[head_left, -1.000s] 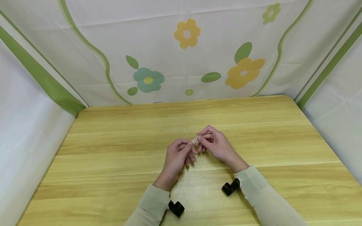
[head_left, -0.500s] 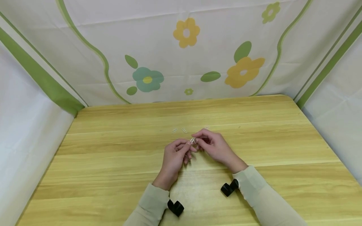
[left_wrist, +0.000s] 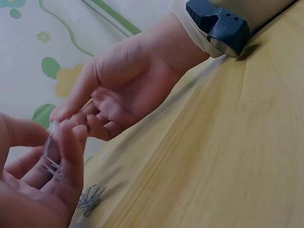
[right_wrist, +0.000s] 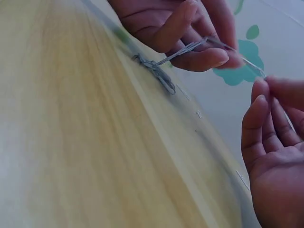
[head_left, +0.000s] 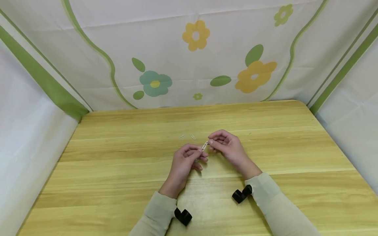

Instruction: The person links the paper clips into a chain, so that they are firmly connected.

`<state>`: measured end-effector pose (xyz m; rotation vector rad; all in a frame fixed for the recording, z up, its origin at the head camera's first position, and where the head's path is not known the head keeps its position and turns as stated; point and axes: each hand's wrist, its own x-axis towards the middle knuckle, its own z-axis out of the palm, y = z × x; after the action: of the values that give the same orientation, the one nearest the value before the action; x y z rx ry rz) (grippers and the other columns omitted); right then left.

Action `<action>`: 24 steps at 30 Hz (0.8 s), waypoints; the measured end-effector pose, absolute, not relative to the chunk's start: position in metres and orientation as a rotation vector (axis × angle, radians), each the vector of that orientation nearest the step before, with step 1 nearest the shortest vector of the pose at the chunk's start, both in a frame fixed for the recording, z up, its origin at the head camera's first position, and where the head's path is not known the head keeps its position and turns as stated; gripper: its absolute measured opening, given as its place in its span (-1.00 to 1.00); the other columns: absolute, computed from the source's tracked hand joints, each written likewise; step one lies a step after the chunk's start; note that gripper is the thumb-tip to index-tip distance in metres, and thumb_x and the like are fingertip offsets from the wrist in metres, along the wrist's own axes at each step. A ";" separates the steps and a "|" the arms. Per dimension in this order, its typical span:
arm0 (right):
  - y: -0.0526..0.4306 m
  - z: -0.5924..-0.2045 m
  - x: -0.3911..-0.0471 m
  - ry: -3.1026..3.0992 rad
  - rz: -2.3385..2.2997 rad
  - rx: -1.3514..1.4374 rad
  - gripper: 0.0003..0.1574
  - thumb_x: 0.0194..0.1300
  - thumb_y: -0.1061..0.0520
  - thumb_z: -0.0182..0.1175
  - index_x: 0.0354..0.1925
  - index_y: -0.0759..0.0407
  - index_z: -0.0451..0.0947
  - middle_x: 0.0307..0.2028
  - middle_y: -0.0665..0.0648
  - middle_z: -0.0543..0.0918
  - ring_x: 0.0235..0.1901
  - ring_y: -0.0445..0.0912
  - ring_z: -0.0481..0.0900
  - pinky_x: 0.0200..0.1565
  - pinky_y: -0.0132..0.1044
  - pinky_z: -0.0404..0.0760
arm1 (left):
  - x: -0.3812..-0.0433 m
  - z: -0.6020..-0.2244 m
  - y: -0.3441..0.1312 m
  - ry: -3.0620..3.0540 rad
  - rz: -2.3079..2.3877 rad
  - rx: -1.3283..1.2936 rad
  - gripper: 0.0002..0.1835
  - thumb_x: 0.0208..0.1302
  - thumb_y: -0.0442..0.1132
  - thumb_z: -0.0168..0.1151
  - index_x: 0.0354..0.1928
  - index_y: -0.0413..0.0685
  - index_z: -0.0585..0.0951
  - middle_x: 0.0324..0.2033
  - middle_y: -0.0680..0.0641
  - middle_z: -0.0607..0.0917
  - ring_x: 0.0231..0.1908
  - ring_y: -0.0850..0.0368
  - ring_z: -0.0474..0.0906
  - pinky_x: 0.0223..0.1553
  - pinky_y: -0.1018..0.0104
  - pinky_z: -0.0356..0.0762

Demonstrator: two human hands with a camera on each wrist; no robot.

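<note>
A chain of white paper clips (head_left: 204,146) runs between my two hands over the middle of the table. My left hand (head_left: 185,160) pinches it between thumb and forefinger, with the other fingers loosely bent beneath. In the right wrist view, a bunched part of the chain (right_wrist: 156,73) dangles below the left hand. My right hand (head_left: 228,147) pinches the clip at the far end, fingertips covering part of it. That end clip slants straight between the hands. In the left wrist view, more clip wire (left_wrist: 53,166) shows against the left fingers.
Two loose paper clips lie beyond the hands, one left (head_left: 182,136) and one right (head_left: 193,136). Another loose clip (right_wrist: 242,179) shows in the right wrist view. The wooden table (head_left: 103,170) backs onto a flower-printed curtain (head_left: 177,59). Black cameras (head_left: 183,217) sit at both wrists.
My hands came together at the clips half a second ago; now the right hand has drawn away to the right, stretching the clips between them. A loose clip behind it is now hidden in head view.
</note>
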<state>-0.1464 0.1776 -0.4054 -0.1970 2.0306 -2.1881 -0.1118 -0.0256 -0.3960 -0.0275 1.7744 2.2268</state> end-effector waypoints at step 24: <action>0.199 -0.408 -0.157 2.393 -2.014 -0.085 -0.72 0.45 0.14 0.43 0.02 0.27 0.70 -0.17 0.02 0.77 -0.25 -0.17 0.69 -0.17 -0.36 0.74 | -0.112 -0.397 -0.023 1.930 2.093 -0.029 -0.72 0.54 -0.19 0.34 0.07 -0.28 0.69 -0.45 -0.07 0.66 -0.53 0.18 0.58 -0.62 0.43 0.47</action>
<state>-0.1568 0.1988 -0.4078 -0.0852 2.3932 -2.0135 -0.1122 -0.0231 -0.3966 -0.0293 1.9303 2.0932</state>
